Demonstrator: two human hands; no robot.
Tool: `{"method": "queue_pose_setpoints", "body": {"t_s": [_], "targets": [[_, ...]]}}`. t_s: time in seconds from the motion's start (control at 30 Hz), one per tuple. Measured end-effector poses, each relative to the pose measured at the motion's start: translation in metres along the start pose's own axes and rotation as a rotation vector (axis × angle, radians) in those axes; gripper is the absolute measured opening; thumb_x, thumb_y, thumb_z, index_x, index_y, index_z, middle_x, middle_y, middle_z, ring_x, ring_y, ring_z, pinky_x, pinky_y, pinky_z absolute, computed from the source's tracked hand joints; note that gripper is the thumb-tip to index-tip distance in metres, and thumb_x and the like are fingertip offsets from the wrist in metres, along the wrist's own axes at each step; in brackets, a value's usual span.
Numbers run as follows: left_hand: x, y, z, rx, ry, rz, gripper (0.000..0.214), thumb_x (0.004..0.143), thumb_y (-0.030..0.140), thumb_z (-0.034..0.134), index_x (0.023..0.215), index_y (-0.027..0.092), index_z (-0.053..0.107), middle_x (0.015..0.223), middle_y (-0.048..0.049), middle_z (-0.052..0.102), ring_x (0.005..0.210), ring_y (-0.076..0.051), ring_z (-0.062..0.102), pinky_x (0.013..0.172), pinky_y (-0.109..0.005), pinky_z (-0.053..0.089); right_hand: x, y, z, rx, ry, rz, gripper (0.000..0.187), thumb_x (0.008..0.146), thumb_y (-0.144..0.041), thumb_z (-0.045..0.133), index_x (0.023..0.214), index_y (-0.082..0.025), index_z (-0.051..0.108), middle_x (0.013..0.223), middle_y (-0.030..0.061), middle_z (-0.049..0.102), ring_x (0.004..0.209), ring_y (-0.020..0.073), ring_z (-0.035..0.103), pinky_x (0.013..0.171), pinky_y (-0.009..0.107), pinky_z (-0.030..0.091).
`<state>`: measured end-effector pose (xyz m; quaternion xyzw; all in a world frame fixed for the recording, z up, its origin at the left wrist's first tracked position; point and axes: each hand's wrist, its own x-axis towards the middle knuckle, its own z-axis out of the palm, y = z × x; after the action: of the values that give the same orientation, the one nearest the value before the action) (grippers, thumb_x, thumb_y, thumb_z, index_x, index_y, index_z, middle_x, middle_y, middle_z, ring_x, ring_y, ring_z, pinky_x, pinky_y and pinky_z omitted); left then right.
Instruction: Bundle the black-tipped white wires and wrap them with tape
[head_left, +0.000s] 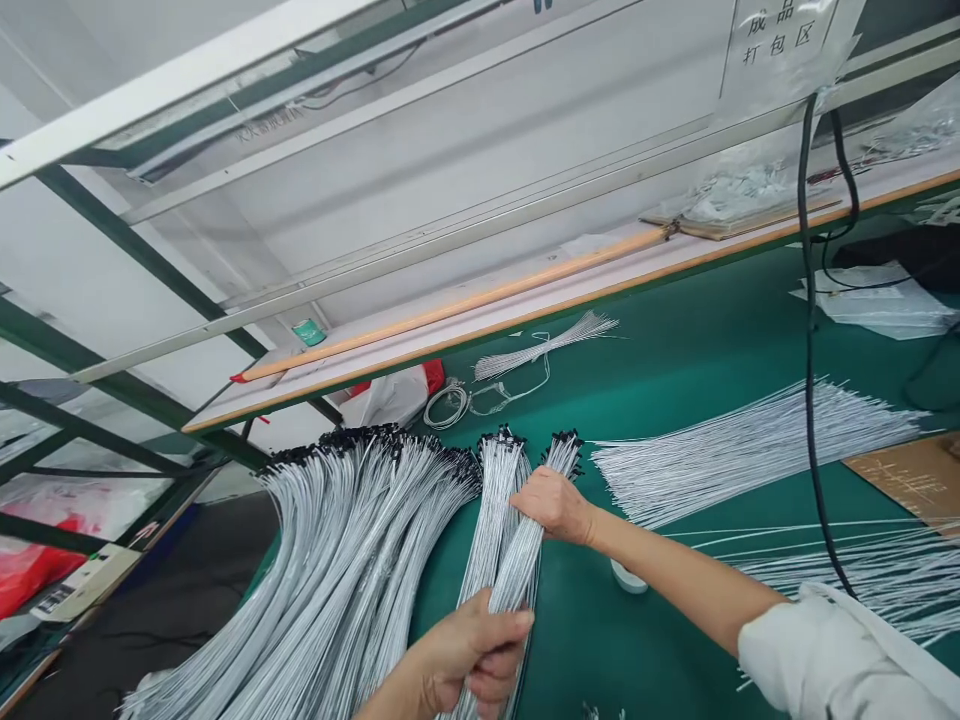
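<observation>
1. Bright, diffuse light across most of the frame
2. Soft grey shadow bands on the pale wall (450,160), upper centre
3. Faint sheen on the green tabletop (675,350), right of centre
4. Lower left dim
5. Wide-angle stretching toward the edges
6. Fine wires (517,560) slightly soft

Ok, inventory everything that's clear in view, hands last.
Held wires: one bundle, grey-white, black-tipped, front centre
Neighbouring bundle: one, alike, just left
Large wire pile: one, alike, further left
Loose spreads: two, whitish, right
Small bundle: one, whitish, back
Coil: one, pale, back
Cable: one, black, hanging right
Round item: one, white, right of centre
Cardboard: one, brown, right
Shelf: one, pale, orange-edged, back
Pole: one, orange, along shelf
Container: one, green, shelf left
Plastic: uncounted, clear, shelf right
Sign: one, white, top right
Table: one, green, underneath
Left hand: one, bare, gripping lower
Right hand: one, bare, gripping higher
</observation>
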<state>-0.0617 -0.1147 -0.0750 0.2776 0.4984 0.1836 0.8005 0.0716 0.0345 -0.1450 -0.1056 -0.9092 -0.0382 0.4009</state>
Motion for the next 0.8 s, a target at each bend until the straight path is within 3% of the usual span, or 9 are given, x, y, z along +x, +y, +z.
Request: {"method": "queue_pose_setpoints", "body": {"t_s": [0.1, 0.2, 0.33, 0.4, 0.47, 0.53, 0.63, 0.73, 0.8], "targets": [[0.004, 0.005, 0.002, 0.059, 0.124, -0.060, 0.054, 0.054, 0.064, 0.065, 0.049, 0.022, 0.032, 0.031, 0.0125, 0.024, 0.025, -0.002, 0.012, 0.026, -0.019, 0.014, -0.010, -0.003, -0.013, -0.004, -0.117, 0.133, 0.030, 0.078, -0.018, 0.050, 0.108, -0.013, 0.055, 0.083, 0.0109, 0.065, 0.080, 0.0221, 0.054, 0.080, 0.041, 0.032], [0.004, 0.008, 0.000, 0.078, 0.234, -0.103, 0.057, 0.053, 0.065, 0.065, 0.046, 0.022, 0.028, 0.031, 0.0117, 0.024, 0.025, -0.003, 0.015, 0.027, -0.020, 0.012, -0.038, -0.012, -0.030, -0.016, -0.202, 0.406, 0.069, 0.074, -0.027, 0.059, 0.135, -0.018, 0.028, 0.131, 0.0176, 0.045, 0.120, 0.0326, 0.035, 0.095, 0.052, 0.020], [0.004, 0.011, -0.009, 0.103, 0.314, -0.076, 0.057, 0.054, 0.064, 0.065, 0.046, 0.022, 0.027, 0.032, 0.0115, 0.025, 0.026, -0.004, 0.017, 0.028, -0.021, 0.014, -0.102, -0.028, -0.030, 0.027, -0.318, 1.143, 0.085, 0.063, -0.043, 0.065, 0.134, -0.014, 0.028, 0.127, 0.0205, 0.044, 0.117, 0.0377, 0.039, 0.083, 0.049, 0.037], [0.005, 0.014, -0.014, 0.115, 0.338, -0.060, 0.057, 0.054, 0.063, 0.065, 0.045, 0.023, 0.026, 0.031, 0.0116, 0.024, 0.027, -0.004, 0.017, 0.029, -0.021, 0.015, -0.129, -0.035, -0.021, 0.050, -0.449, 1.325, 0.084, 0.054, -0.038, 0.072, 0.127, -0.013, 0.039, 0.119, 0.0211, 0.049, 0.111, 0.0411, 0.043, 0.079, 0.051, 0.040], [0.007, 0.017, -0.016, 0.132, 0.335, -0.048, 0.057, 0.055, 0.063, 0.065, 0.045, 0.023, 0.026, 0.031, 0.0114, 0.024, 0.028, -0.004, 0.018, 0.030, -0.022, 0.015, -0.145, -0.040, -0.014, 0.136, -0.464, 1.360, 0.066, 0.056, -0.029, 0.069, 0.117, -0.013, 0.048, 0.111, 0.0183, 0.053, 0.108, 0.0385, 0.046, 0.084, 0.049, 0.039], [0.010, 0.020, -0.017, 0.155, 0.312, -0.040, 0.058, 0.057, 0.062, 0.065, 0.044, 0.023, 0.025, 0.032, 0.0110, 0.024, 0.029, -0.003, 0.018, 0.031, -0.022, 0.016, -0.148, -0.044, -0.014, 0.343, -0.373, 1.380, 0.056, 0.060, -0.026, 0.064, 0.112, -0.015, 0.049, 0.111, 0.0154, 0.053, 0.109, 0.0346, 0.047, 0.089, 0.044, 0.037], [0.014, 0.022, -0.016, 0.160, 0.314, -0.044, 0.055, 0.054, 0.062, 0.066, 0.048, 0.022, 0.030, 0.034, 0.0116, 0.026, 0.030, -0.003, 0.017, 0.032, -0.021, 0.015, -0.130, -0.049, -0.024, 0.851, -0.201, 1.415, 0.069, 0.059, -0.029, 0.067, 0.120, -0.019, 0.035, 0.112, 0.0117, 0.052, 0.100, 0.0287, 0.053, 0.083, 0.038, 0.042], [0.018, 0.019, -0.014, 0.139, 0.341, -0.027, 0.054, 0.050, 0.067, 0.065, 0.066, 0.022, 0.040, 0.036, 0.0135, 0.030, 0.031, -0.004, 0.017, 0.032, -0.020, 0.014, -0.097, -0.060, -0.042, 1.381, -0.110, 1.276, 0.081, 0.052, -0.031, 0.075, 0.119, -0.024, 0.029, 0.102, 0.0051, 0.053, 0.080, 0.0202, 0.057, 0.066, 0.030, 0.044], [0.021, 0.015, -0.012, 0.126, 0.336, -0.006, 0.059, 0.049, 0.072, 0.061, 0.075, 0.023, 0.041, 0.037, 0.0143, 0.031, 0.031, -0.004, 0.017, 0.032, -0.019, 0.014, -0.076, -0.067, -0.052, 1.603, -0.098, 1.148, 0.073, 0.048, -0.030, 0.079, 0.108, -0.025, 0.037, 0.099, 0.0026, 0.054, 0.078, 0.0178, 0.055, 0.060, 0.026, 0.041]]}}
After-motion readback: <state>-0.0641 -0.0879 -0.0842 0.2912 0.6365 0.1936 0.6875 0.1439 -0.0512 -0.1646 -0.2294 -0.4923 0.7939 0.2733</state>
